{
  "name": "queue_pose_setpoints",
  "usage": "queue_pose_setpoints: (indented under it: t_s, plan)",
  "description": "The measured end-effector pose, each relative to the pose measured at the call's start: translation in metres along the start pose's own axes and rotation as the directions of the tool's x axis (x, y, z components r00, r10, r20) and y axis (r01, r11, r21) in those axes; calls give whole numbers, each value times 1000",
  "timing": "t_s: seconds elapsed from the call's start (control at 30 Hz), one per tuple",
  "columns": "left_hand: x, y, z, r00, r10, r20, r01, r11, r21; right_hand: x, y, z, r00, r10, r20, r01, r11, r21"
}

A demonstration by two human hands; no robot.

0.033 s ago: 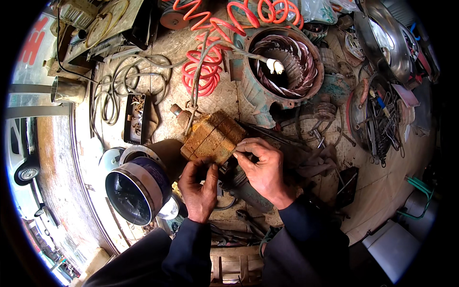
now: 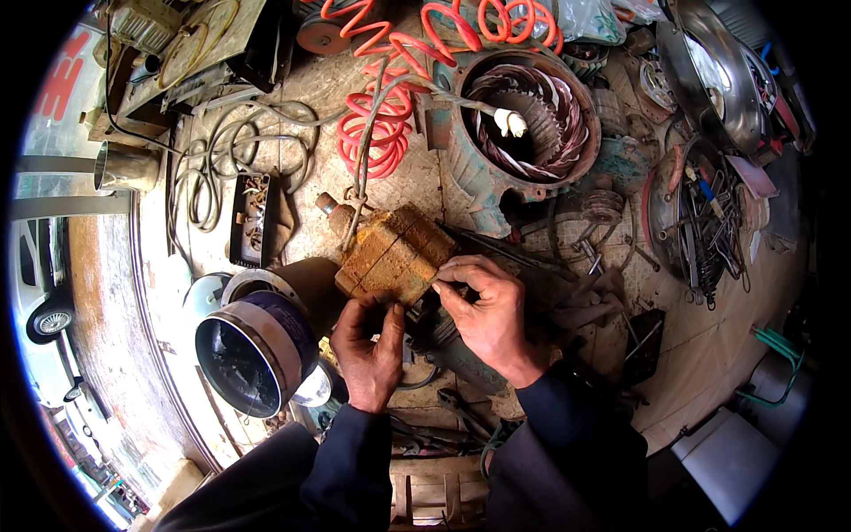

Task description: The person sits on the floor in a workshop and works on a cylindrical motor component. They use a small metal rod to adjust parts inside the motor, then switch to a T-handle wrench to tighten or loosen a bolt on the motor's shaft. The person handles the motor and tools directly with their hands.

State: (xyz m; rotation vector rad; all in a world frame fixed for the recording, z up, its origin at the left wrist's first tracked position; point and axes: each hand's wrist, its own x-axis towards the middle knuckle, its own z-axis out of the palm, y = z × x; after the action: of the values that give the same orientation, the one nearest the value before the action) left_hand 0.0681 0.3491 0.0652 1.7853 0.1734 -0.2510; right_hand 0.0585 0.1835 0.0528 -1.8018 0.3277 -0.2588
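Observation:
A rusty, box-shaped metal block (image 2: 390, 255) lies in the middle, with a grey cord knotted by its far left corner. At its near edge is my left hand (image 2: 368, 350), thumb and fingers curled together in a pinch. My right hand (image 2: 483, 306) pinches at the block's near right corner, thumb against forefinger. Whatever sits between the fingertips of either hand is too small to make out. Below the block, a dark greenish machine part (image 2: 461, 355) is partly covered by my right hand.
To the left stand a round can (image 2: 244, 359) with dark contents and a black tray (image 2: 252, 222) of small parts. Beyond are a red coiled hose (image 2: 377, 133) and a motor housing (image 2: 461, 177) with windings. Tools fill a round pan (image 2: 660, 208) at right.

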Motion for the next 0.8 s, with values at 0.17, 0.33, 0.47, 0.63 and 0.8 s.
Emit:
queue_pose_setpoints:
  t_s: [0.17,0.33,0.47,0.63,0.8]
  plan:
    - [1,-1,0,1000,-1,-11,1,1000,10,0,-1,-3,999,-48,26,49,998,-38]
    - [2,-7,1,997,64,-36,-60,994,96,-1,3,-4,999,-15,35,15,1000,-7]
    - [3,15,6,993,119,-22,-111,965,237,-2,6,-6,999,-30,38,29,999,25]
    - [20,23,15,917,382,113,-380,752,538,-3,12,-7,997,-60,50,58,998,28]
    - [42,23,17,825,493,275,-554,614,562,-4,14,-8,997,-73,38,72,997,39]
